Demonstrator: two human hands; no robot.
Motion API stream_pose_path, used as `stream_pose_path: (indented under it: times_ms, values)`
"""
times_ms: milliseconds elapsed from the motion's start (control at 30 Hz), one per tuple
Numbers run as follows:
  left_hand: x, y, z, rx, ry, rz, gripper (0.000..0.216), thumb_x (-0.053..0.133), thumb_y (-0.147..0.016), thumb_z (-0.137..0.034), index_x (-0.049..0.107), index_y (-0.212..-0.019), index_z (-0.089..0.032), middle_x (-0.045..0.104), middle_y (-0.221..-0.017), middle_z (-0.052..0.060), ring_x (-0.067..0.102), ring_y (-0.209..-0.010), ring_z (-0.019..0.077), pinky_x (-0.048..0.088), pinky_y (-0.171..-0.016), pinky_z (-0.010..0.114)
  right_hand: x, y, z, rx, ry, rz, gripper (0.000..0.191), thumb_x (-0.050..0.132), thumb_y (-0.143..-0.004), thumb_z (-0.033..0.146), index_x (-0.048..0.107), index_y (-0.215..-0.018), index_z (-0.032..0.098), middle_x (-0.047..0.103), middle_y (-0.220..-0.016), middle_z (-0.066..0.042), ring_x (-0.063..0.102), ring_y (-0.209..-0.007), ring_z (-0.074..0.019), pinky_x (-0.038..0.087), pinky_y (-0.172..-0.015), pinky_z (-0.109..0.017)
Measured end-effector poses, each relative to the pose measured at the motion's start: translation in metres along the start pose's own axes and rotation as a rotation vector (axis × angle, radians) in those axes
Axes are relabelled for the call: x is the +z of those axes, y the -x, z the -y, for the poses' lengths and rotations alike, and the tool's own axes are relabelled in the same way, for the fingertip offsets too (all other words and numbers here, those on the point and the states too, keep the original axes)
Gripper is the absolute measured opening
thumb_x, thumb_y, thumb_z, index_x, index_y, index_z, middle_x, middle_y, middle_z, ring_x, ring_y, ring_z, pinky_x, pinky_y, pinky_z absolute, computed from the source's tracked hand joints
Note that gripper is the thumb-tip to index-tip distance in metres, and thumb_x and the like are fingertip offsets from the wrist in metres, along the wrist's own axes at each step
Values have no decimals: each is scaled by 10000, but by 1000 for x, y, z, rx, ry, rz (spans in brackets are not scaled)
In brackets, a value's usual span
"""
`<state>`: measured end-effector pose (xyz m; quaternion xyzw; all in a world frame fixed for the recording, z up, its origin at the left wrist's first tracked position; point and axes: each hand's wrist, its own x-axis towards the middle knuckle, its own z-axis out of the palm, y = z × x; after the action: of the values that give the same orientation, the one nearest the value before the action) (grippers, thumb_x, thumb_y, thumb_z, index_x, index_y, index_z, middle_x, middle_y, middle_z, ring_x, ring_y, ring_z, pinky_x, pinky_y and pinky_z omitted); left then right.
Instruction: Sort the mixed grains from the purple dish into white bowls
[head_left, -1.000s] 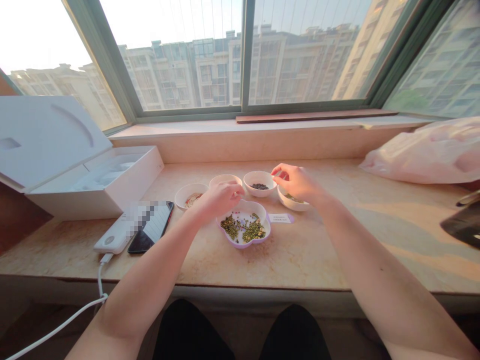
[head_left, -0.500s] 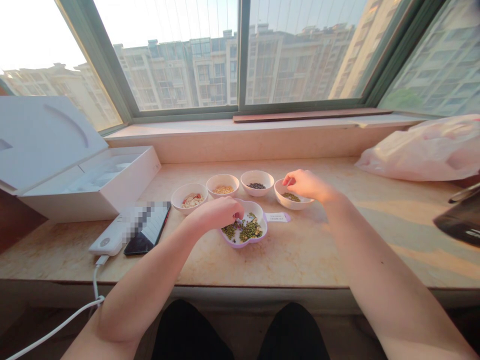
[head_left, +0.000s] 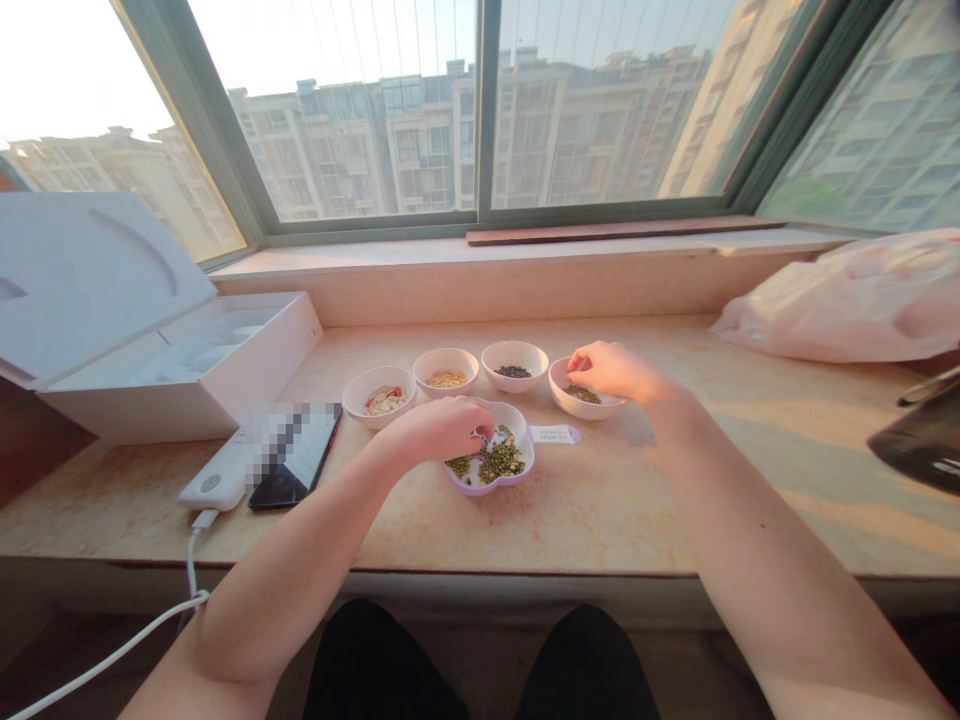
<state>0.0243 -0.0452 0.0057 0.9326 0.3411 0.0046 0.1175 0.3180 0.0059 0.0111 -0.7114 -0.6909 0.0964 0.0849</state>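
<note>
My left hand (head_left: 459, 428) over purple-rimmed dish (head_left: 495, 487), right hand (head_left: 606, 368) at far right bowl (head_left: 581, 409) — both curled; grasping anything — I can't tell.

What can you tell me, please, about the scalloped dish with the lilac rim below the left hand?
The scalloped dish looks like plastic, white inside with a lilac rim. It sits upright on the stone-look countertop, in front of four white bowls. Inside lie green beans mixed with yellowish bits. On its right, a lilac-tipped tab carries a white label, its print unreadable. The left hand hangs over it, hiding part of its left side; whether they touch is unclear.
</note>
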Motion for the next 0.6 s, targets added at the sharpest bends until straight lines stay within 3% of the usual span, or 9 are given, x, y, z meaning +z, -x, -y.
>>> stream_pose_path:
  times_ms: [100,300,600]
  values:
    - [3,-2,-4,101,30,-29,239,615,-912,-151,772,-1082,-212,743,-1176,63,698,-1029,209,501,-903,308,-2,3,3,5,-11,-5,156,675,-903,284,808,-952,220,816,-1086,-87,735,-986,-242,511,-740,-300]
    - [5,-7,-10,242,102,-22,161,691,-915,-197,793,-1028,-249,731,-1118,35,678,-1027,187,496,-887,282,-5,6,8,-6,-22,-39,187,676,-894,329,821,-943,221,809,-1106,-102,724,-1006,-262,522,-756,-316]
    - [8,-7,-18,176,102,19,218,612,-935,-137,793,-887,-249,762,-955,-5,669,-861,154,423,-684,273,-6,11,12,-25,-64,-48,194,661,-933,343,810,-949,221,811,-1086,-87,722,-999,-243,502,-762,-304]
